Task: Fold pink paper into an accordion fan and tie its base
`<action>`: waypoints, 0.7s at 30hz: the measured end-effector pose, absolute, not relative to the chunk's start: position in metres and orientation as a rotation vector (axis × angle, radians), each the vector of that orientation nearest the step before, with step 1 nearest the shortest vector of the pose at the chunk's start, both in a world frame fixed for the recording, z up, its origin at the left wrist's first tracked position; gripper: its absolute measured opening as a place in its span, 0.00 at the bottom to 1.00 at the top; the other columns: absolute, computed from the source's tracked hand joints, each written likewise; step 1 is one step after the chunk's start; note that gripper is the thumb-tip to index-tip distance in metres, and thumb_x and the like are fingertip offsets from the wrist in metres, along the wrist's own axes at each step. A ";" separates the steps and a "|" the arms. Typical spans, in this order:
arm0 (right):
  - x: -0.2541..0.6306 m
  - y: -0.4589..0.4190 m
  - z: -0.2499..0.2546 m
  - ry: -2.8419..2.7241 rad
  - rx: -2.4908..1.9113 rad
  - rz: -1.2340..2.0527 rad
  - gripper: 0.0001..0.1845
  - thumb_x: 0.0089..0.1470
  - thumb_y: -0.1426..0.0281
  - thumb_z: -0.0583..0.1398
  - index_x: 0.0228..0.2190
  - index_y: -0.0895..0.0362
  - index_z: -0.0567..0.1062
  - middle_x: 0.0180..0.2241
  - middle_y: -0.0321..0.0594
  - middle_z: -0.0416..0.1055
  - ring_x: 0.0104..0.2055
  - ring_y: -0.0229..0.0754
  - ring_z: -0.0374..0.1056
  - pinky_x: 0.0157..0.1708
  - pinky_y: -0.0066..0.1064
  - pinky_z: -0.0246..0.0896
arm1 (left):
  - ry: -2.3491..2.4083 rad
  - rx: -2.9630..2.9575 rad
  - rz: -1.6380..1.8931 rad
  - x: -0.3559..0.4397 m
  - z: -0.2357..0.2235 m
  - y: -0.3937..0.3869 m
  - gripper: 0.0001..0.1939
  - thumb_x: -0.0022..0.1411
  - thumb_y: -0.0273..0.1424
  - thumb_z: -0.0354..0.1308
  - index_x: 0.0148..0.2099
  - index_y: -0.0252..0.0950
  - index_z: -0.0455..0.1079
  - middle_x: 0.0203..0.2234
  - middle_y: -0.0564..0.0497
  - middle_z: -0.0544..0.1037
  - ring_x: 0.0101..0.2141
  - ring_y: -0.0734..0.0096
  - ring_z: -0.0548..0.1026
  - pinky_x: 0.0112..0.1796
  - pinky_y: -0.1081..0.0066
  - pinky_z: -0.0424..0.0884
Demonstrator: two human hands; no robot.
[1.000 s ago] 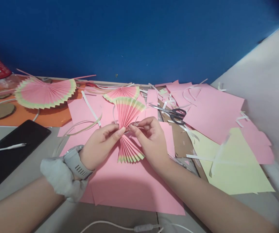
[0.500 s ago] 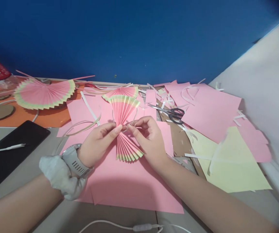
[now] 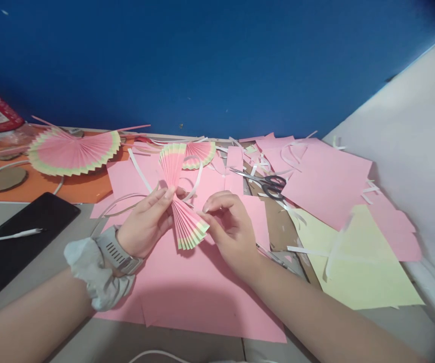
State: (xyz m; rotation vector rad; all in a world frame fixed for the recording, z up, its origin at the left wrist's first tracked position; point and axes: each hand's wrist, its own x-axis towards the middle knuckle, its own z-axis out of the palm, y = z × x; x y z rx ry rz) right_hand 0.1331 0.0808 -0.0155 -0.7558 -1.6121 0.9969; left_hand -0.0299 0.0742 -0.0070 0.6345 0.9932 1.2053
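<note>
My left hand [image 3: 147, 222] pinches the waist of a pleated pink paper fan with yellow-green edges [image 3: 181, 222], holding it a little above a large pink sheet [image 3: 202, 287]. A thin white paper strip [image 3: 197, 184] loops around the fan's pinched middle. My right hand [image 3: 228, 227] hovers just right of the fan, fingers curled toward a pinch near the lower pleats; whether it holds anything is unclear. A grey watch and a scrunchie sit on my left wrist.
Scissors [image 3: 268, 181] lie behind my right hand among paper scraps. A finished half-round fan [image 3: 71, 151] rests on orange paper at the left; a smaller one [image 3: 200, 151] lies at the back. A black phone [image 3: 16, 227] with a cable sits left. Yellow paper [image 3: 357, 267] lies right.
My left hand has swung the fan's top leftward, tilting it. My right hand has come off the fan's middle and dropped slightly to the right.
</note>
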 end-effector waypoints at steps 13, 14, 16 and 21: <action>0.134 0.083 -0.017 -1.769 -0.929 0.928 0.11 0.61 0.69 0.52 0.46 0.50 0.66 0.45 0.41 0.63 0.49 0.42 0.61 0.49 0.40 0.60 | 0.712 0.575 1.108 -0.026 0.002 0.072 0.11 0.66 0.30 0.49 0.41 0.34 0.73 0.38 0.47 0.78 0.39 0.66 0.76 0.43 0.65 0.72; 0.134 0.084 -0.017 -1.816 -0.914 0.892 0.12 0.61 0.70 0.53 0.46 0.49 0.66 0.45 0.42 0.62 0.51 0.43 0.60 0.51 0.41 0.58 | 0.690 0.594 1.099 -0.026 0.002 0.072 0.12 0.66 0.30 0.49 0.43 0.35 0.73 0.38 0.46 0.78 0.40 0.65 0.76 0.43 0.65 0.72; 0.134 0.085 -0.017 -1.869 -0.883 0.870 0.12 0.59 0.71 0.55 0.46 0.49 0.68 0.44 0.42 0.62 0.51 0.43 0.60 0.52 0.42 0.58 | 0.660 0.633 1.072 -0.025 0.000 0.071 0.13 0.66 0.30 0.48 0.45 0.36 0.74 0.40 0.46 0.78 0.43 0.63 0.75 0.43 0.66 0.72; 0.133 0.083 -0.015 -1.855 -0.894 0.869 0.09 0.56 0.72 0.58 0.40 0.49 0.70 0.43 0.41 0.62 0.50 0.44 0.60 0.48 0.41 0.62 | 0.678 0.697 1.017 -0.025 -0.005 0.071 0.13 0.66 0.31 0.49 0.43 0.36 0.75 0.40 0.45 0.77 0.45 0.62 0.73 0.44 0.66 0.71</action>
